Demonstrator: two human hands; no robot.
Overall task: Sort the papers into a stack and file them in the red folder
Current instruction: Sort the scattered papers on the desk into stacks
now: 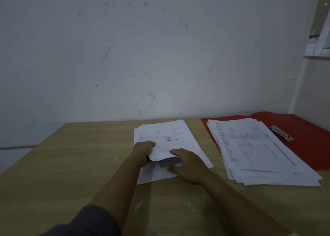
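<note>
A loose pile of white papers lies in the middle of the wooden table. My left hand grips the near left edge of the top sheet and lifts it off the pile. My right hand rests flat on the papers beside it, fingers straight. To the right, an uneven stack of printed papers lies on the open red folder. A metal fastener strip sits on the folder's far right part.
A scuffed white wall rises right behind the table's far edge. A window frame shows at the top right. The table's left edge runs diagonally at the left.
</note>
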